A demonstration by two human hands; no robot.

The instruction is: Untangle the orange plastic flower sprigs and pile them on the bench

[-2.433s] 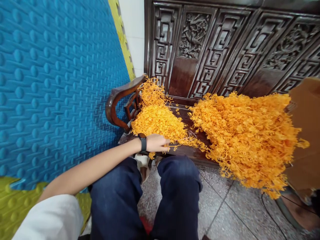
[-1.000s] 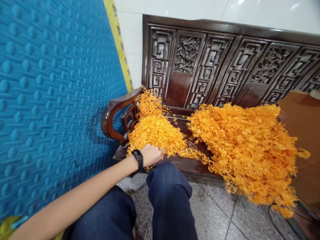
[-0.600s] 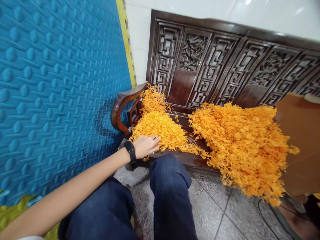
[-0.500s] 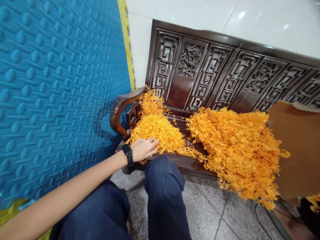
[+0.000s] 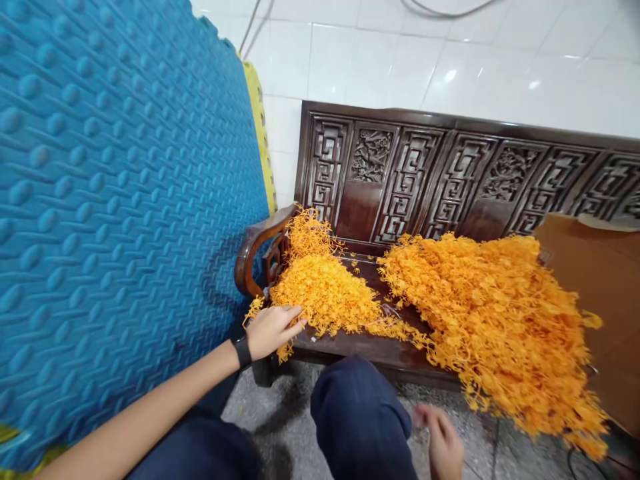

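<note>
My left hand (image 5: 273, 328), with a black watch (image 5: 243, 352) on the wrist, lies at the front left edge of a pile of small yellow-orange plastic flower pieces (image 5: 333, 293). Its fingers are stretched out and touch the pile's edge; no held piece shows between them. My right hand (image 5: 445, 445) is low at the bottom of the view, right of my knee and in front of the bench. Its fingers are curled in, slightly blurred, and whatever they may hold is hidden. A larger heap of orange flower pieces (image 5: 500, 320) lies further right.
Both piles rest on a dark carved wooden bench (image 5: 370, 213) with a curved armrest (image 5: 250, 257). Blue textured foam mats (image 5: 125, 200) stand close on the left. Brown cardboard (image 5: 605, 320) is at the right. My knee (image 5: 360, 413) is near the seat's front edge.
My left hand has shifted left and toward the pile's front corner. My right hand has come into view at the bottom. The camera view has tilted up, showing more wall.
</note>
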